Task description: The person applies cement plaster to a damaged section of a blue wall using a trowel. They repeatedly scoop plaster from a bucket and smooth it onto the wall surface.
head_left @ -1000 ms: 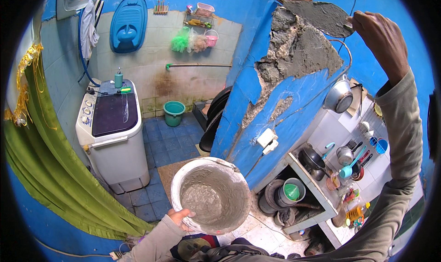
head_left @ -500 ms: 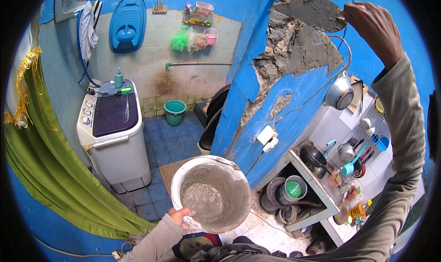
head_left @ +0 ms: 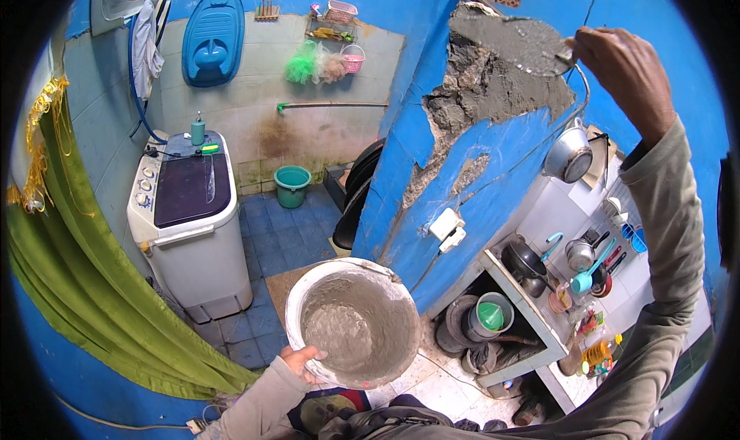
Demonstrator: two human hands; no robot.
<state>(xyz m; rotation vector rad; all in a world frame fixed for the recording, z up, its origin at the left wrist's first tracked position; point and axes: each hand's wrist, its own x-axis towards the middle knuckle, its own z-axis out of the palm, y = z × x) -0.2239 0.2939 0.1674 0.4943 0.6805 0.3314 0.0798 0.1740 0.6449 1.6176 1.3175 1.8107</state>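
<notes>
Below me my left hand (head_left: pixel 304 363) grips the near-left rim of a white bucket (head_left: pixel 295 320), tilted so its inside shows. Grey wet mortar (head_left: pixel 343 336) coats the bucket's walls and bottom. Up at the right, my right hand (head_left: pixel 624 70) is closed round the end of a mortar-smeared trowel (head_left: pixel 516 43); its handle is hidden in the fist. The trowel's flat blade lies over the top of a broken blue wall end (head_left: pixel 385 232). Beneath the blade, grey mortar (head_left: pixel 512 93) covers part of the rough, exposed masonry (head_left: pixel 455 108).
A washing machine (head_left: pixel 193 216) stands left, beside a green curtain (head_left: pixel 100 286). A teal bucket (head_left: pixel 292 187) sits on the blue tiled floor. On the wall are a white socket (head_left: pixel 447 225) with a cable and a hanging pot (head_left: pixel 569 153). Pans and bottles crowd the counter at right.
My right hand and the trowel have come down a little, and the blade has tilted across the wall top. The left hand and bucket are nearly where they were.
</notes>
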